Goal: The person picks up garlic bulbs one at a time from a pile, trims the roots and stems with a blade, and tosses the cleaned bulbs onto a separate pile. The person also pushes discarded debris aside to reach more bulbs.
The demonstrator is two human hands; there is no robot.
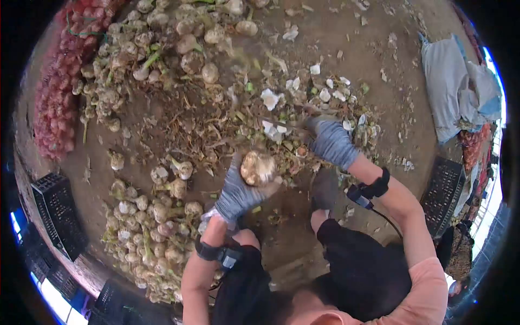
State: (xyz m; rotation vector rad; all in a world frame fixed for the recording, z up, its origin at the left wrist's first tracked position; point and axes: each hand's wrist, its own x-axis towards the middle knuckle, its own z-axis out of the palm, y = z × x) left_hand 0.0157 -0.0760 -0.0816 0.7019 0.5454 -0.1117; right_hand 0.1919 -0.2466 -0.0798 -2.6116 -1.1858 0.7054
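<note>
A large garlic bulb (257, 168), brown with a whitish side, sits in my left hand (238, 190), which wears a grey glove and has its fingers wrapped round it. To the right and a little farther off, my right hand (329, 142), gloved too, has its fingers closed on a tool with a thin dark blade (281, 124) that points left; its handle is hidden in the glove. White peelings (270, 99) and cut green stem pieces lie on the ground around the blade.
Garlic heaps lie at the upper left (189, 43) and lower left (157, 233). Red net sacks (57, 103) stand at the far left. Black crates (59, 214) are at both sides, and a pale sack (447, 81) is at the right. Another person (456, 254) shows at the right edge.
</note>
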